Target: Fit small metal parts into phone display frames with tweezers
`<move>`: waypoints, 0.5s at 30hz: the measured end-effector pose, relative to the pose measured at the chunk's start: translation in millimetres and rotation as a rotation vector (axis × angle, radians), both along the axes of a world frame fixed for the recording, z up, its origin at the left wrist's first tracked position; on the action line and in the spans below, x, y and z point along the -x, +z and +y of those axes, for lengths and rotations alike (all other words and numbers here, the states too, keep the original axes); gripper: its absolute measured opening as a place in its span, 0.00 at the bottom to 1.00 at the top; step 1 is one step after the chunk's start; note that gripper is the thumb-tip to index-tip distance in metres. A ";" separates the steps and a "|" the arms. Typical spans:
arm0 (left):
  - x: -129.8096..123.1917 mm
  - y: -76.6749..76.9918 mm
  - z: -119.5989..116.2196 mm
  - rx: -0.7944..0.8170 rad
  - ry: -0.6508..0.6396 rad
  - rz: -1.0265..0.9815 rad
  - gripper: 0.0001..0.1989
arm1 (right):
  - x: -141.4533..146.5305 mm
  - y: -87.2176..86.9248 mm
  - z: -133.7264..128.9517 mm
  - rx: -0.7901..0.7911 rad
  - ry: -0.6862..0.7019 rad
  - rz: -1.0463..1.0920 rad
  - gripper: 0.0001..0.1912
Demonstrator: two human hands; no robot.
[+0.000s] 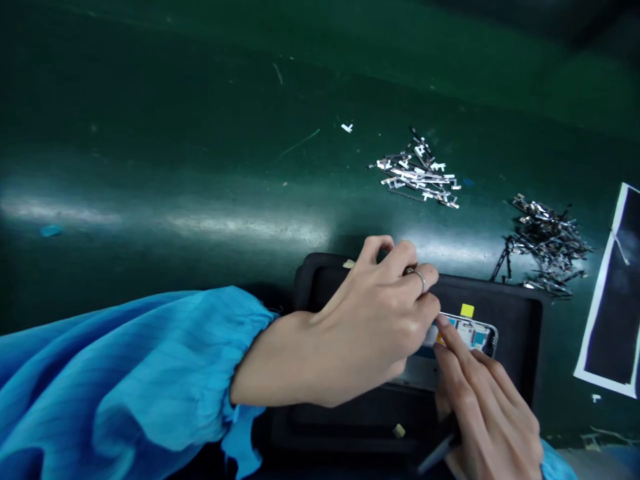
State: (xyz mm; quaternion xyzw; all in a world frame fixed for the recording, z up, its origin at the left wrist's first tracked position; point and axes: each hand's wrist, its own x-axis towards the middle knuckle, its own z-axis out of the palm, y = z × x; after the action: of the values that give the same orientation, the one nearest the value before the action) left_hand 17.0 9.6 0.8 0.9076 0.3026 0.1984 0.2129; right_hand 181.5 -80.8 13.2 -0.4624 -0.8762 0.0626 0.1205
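An opened phone [419,373] with its inner parts exposed lies in a black tray [517,303]. Above its left part is my left hand [383,313], fingers curled, a ring on one finger; what its fingertips hold is hidden. My right hand [480,400] rests over the phone's lower right part, fingertips at its inner parts and close to my left hand. A dark, blurred tool [440,450] sticks out beneath my right hand, apparently held in it. A yellow tab [467,311] shows at the phone's upper edge.
On the green table [200,153] lie a pile of small silvery strips [420,173] and a darker pile of small parts [547,243]. A white-framed black sheet [613,293] lies at the right. A small blue piece [51,231] is at the far left.
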 end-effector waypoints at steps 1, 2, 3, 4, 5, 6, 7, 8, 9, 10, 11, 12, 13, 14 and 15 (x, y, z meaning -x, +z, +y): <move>0.5 -0.5 0.2 0.001 -0.008 0.004 0.06 | 0.4 1.1 0.1 0.008 -0.002 -0.001 0.19; 0.9 -0.8 0.3 0.002 -0.013 0.009 0.05 | 1.0 2.2 0.3 0.013 -0.005 -0.004 0.20; 1.4 -1.1 0.2 0.002 -0.019 0.016 0.05 | 1.9 3.1 0.7 0.013 -0.017 -0.007 0.20; 1.8 -1.4 -0.2 0.001 -0.021 0.025 0.05 | 3.2 3.5 1.2 0.010 -0.037 -0.012 0.20; 2.1 -1.7 -0.8 0.000 -0.018 0.035 0.05 | 4.9 3.5 1.6 0.003 -0.056 -0.021 0.20; 2.1 -2.0 -1.7 -0.004 -0.010 0.040 0.05 | 6.8 2.7 1.8 -0.008 -0.060 -0.036 0.19; 2.0 -2.3 -2.8 -0.005 -0.001 0.046 0.05 | 8.9 1.4 1.8 -0.024 -0.063 -0.052 0.18; 1.7 -2.7 -3.9 -0.006 0.007 0.048 0.05 | 11.1 -0.5 1.4 -0.050 -0.068 -0.067 0.17; 1.3 -3.0 -4.9 -0.003 0.012 0.049 0.05 | 13.2 -2.6 0.6 -0.081 -0.072 -0.079 0.17; 0.8 -3.3 -5.7 -0.001 0.015 0.043 0.05 | 14.9 -4.5 -0.3 -0.116 -0.088 -0.085 0.17; 0.5 -3.6 -6.2 0.003 0.013 0.039 0.05 | 15.8 -6.0 -1.3 -0.152 -0.117 -0.083 0.17; 0.4 -3.9 -6.6 0.005 0.011 0.034 0.06 | 15.5 -6.7 -1.9 -0.182 -0.150 -0.077 0.17; 0.6 -4.2 -7.0 0.008 0.013 0.030 0.06 | 13.7 -6.3 -1.9 -0.195 -0.175 -0.071 0.17; 1.0 -4.8 -7.4 0.011 0.016 0.027 0.06 | 9.9 -4.6 -1.0 -0.176 -0.169 -0.074 0.17; 1.6 -5.6 -8.0 0.015 0.016 0.030 0.05 | 3.9 -1.8 0.9 -0.146 -0.145 -0.073 0.18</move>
State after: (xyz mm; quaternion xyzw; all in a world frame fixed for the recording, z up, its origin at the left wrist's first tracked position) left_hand 15.3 1.6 -4.8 0.9064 0.3145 0.1841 0.2137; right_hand 177.6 -79.8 11.4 -0.5166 -0.8465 -0.0272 0.1263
